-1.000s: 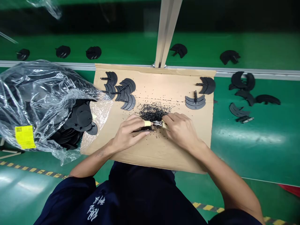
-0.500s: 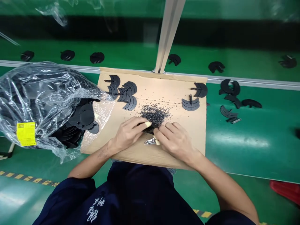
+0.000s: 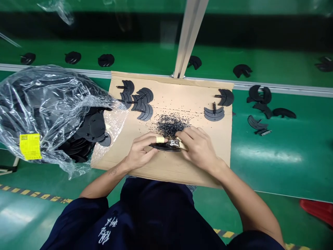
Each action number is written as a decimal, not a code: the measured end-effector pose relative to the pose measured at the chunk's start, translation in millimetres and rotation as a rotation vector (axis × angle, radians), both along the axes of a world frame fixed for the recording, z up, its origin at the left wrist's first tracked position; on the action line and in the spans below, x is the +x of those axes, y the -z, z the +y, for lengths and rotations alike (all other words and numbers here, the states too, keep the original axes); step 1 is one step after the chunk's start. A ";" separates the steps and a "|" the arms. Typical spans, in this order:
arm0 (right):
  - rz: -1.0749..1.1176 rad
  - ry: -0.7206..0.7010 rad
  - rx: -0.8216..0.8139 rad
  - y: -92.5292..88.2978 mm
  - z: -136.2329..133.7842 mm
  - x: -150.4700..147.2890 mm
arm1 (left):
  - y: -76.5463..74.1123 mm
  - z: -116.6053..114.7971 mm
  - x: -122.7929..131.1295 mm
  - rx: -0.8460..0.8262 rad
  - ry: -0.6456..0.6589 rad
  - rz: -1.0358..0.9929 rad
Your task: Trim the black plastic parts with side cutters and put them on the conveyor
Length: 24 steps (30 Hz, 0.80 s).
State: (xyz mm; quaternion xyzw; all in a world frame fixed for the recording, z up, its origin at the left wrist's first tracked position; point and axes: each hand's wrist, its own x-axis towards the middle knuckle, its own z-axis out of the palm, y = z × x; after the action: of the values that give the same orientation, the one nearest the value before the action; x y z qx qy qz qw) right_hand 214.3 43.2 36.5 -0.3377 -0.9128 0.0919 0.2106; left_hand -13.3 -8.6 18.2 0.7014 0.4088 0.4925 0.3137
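My left hand (image 3: 142, 149) is closed on a black plastic part (image 3: 165, 148), which I hold edge-on above the cardboard (image 3: 205, 163). A pale wrap covers one of its fingertips. My right hand (image 3: 199, 147) grips a pair of nippers (image 3: 172, 142) with pale handles, and their metal head lies against the upper edge of the part. The fingers hide most of the handles, and I cannot see whether the jaws are closed. Just beyond both hands, a heap of small black bits (image 3: 171, 125) spreads over the cardboard.
Curved black pieces (image 3: 142, 104) lie at the cardboard's back left, others (image 3: 214, 113) at its right. A clear plastic bag (image 3: 52, 100) full of black parts bulges at left. More black pieces (image 3: 264, 110) rest on the green table (image 3: 281, 156). A metal post (image 3: 191, 38) rises behind.
My right hand has swung the nippers from pointing toward my body up to the black part. The part now shows edge-on, clear of the heap. My left hand has shifted little.
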 end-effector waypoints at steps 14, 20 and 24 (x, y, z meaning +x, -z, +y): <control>-0.212 0.028 0.102 1.9 1.7 -4.9 | 6.8 1.4 6.3 0.033 -0.031 -0.025; -0.175 0.027 -0.030 10.3 6.3 -2.5 | 5.8 1.6 -0.9 -0.010 -0.051 0.044; -0.233 0.107 0.067 10.8 13.1 0.2 | -0.7 2.7 -9.4 -0.012 -0.023 0.168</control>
State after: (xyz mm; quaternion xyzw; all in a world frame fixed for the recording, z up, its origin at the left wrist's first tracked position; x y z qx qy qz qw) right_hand 214.4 56.3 25.7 -0.3869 -0.9144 0.0103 0.1190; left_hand -22.8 -5.9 18.9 0.7336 0.4445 0.4332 0.2767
